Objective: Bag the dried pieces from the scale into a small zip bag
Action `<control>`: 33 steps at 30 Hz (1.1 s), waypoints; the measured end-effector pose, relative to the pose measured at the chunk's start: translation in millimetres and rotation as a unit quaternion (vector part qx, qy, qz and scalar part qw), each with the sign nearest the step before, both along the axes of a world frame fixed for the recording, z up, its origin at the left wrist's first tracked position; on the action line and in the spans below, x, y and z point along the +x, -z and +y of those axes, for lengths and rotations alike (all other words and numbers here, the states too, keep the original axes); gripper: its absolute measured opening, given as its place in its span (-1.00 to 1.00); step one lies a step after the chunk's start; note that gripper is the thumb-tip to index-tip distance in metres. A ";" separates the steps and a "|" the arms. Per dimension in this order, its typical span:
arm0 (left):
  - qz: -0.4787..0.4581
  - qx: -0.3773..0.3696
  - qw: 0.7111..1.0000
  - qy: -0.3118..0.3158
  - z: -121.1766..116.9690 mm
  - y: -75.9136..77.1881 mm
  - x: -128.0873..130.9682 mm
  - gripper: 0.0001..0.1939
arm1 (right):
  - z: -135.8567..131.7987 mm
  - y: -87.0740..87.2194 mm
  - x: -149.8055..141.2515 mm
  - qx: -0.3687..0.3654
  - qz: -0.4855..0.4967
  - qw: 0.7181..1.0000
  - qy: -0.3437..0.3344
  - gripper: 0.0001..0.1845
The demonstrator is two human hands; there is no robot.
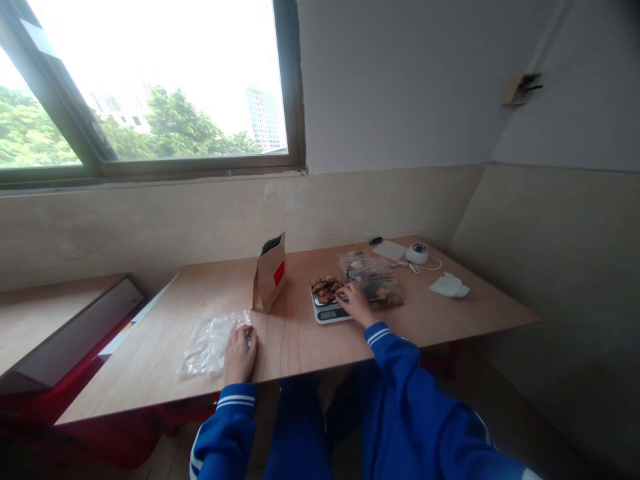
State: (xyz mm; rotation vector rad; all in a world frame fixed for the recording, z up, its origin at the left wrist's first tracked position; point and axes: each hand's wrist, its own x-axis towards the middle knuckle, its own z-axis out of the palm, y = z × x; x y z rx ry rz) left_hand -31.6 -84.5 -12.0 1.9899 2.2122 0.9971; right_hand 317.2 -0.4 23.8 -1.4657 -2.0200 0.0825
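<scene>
While my right hand (pixel 356 303) rests over the near edge of the small silver kitchen scale (pixel 327 303), its fingers reaching flat toward the heap of brown nuts (pixel 326 287) on the platform, I judge the thing to do well is to shift only a piece or two at a time and keep my palm's weight off the plate, so the reading along the dark front panel stays honest. I cannot tell from here whether those fingers pinch a nut or merely touch the pile. My left hand (pixel 239 353) lies spread and flat on the right end of a clear, crinkled plastic zip bag (pixel 213 343) with a thin red strip near its mouth, pinning it to the pale plywood bench (pixel 300 340) well apart from the scale. Between the two stands a brown kraft-paper pouch with a red label (pixel 270 273), upright, its top gaping open (stiff enough to stand unaided, I would say). Just beyond my right hand more clear plastic bags holding brown pieces (pixel 373 280) lie slack and glossy. Farther back sit a round white device with a cord (pixel 417 253), a flat white card (pixel 390 250) and a small green object (pixel 375 241), and to the right a crumpled white tissue (pixel 449 285). My sleeves are blue with white stripes at the cuff.
</scene>
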 end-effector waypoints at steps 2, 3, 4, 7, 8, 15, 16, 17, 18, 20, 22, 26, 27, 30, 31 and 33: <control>0.001 -0.003 1.000 -0.003 -0.3 -1.2 0.7 -0.74 | 0.5 0.9 0.1 -0.005 0.011 1.000 -0.011 -0.81; 0.002 -0.006 1.000 -0.005 -0.5 -1.9 1.0 -0.74 | 0.6 0.6 0.0 -0.007 0.014 1.000 -0.016 -0.80; 0.001 -0.010 1.000 -0.006 -0.7 -2.6 1.4 -0.74 | 0.6 -0.2 -0.2 -0.008 0.016 1.000 -0.018 -0.80; 0.000 -0.017 1.000 -0.008 -1.2 -3.8 1.8 -0.75 | -2.5 -5.0 0.8 0.004 0.038 0.999 -0.015 -0.81; 0.000 -0.017 1.000 -0.008 -1.2 -3.8 1.7 -0.75 | -5.3 -6.6 2.2 0.013 0.055 0.998 -0.012 -0.81; -0.009 0.024 1.000 -0.001 -0.7 1.5 -0.5 -0.67 | -59.8 11.7 25.6 0.070 0.198 0.975 0.072 -0.73; -0.011 0.036 0.999 -0.016 -0.8 2.3 -0.4 -0.64 | -69.8 18.2 28.9 0.068 0.187 0.977 0.074 -0.74; -0.011 0.046 0.998 -0.032 -0.9 3.0 -0.3 -0.62 | -79.0 24.7 31.9 0.068 0.169 0.980 0.079 -0.75; -0.012 0.053 0.997 -0.046 -1.1 3.5 0.0 -0.60 | -87.4 31.0 34.5 0.068 0.150 0.982 0.087 -0.75; -0.016 0.055 0.997 -0.057 -1.2 3.8 0.4 -0.63 | -100.6 41.5 38.6 0.069 0.113 0.985 0.113 -0.76; -0.023 0.044 0.997 -0.052 -0.8 3.2 0.3 -0.68 | -109.1 48.6 41.7 0.068 0.087 0.984 0.137 -0.76; -0.069 0.028 0.996 -0.056 -0.2 -1.6 -1.9 -0.73 | -114.9 54.7 45.9 0.051 0.072 0.986 0.142 -0.76; -0.090 0.022 0.994 -0.061 -1.1 -3.9 -2.4 -0.73 | -115.0 55.2 46.8 0.045 0.073 0.986 0.142 -0.77; -0.170 0.008 0.980 -0.102 -8.8 -14.6 1.2 -0.71 | -115.8 53.4 47.9 0.035 0.092 0.985 0.139 -0.75; -0.194 0.012 0.973 -0.123 -13.2 -19.4 5.3 -0.69 | -117.0 50.9 46.7 0.036 0.103 0.984 0.139 -0.74; -0.223 0.038 0.963 -0.144 -24.2 -30.5 19.4 -0.67 | -122.1 41.2 38.6 0.040 0.130 0.980 0.146 -0.72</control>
